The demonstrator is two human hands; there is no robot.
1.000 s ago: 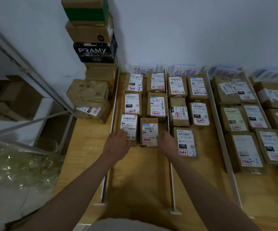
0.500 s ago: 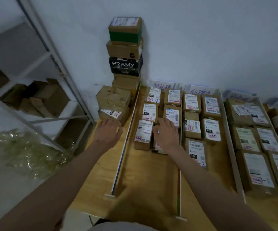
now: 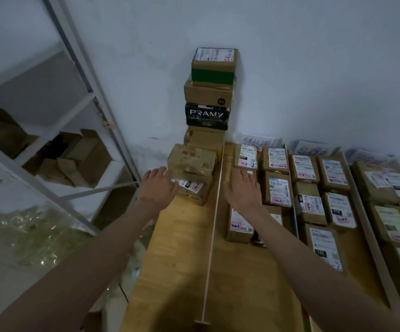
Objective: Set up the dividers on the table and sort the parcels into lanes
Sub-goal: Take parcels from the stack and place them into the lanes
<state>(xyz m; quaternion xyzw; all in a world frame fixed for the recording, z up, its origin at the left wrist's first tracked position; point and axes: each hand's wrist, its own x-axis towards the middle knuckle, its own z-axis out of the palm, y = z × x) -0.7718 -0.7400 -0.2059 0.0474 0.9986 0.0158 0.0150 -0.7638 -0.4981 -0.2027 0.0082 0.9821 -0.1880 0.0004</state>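
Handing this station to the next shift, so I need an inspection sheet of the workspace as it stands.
Surface: wooden table, bare at the near left.
Job's things: white divider runs front to back; labelled parcels lie in rows in the lanes to its right.
Clutter: stack of boxes against the wall, two taped boxes piled before it.
Grippers: left hand flat on the lower taped box; right hand flat over a parcel in the first lane.
Cables: nothing seen.
Surroundings: metal shelving on the left, crumpled plastic wrap on the floor.

labelled brown parcels point(image 3: 277, 191) between thin dividers point(image 3: 214, 226).
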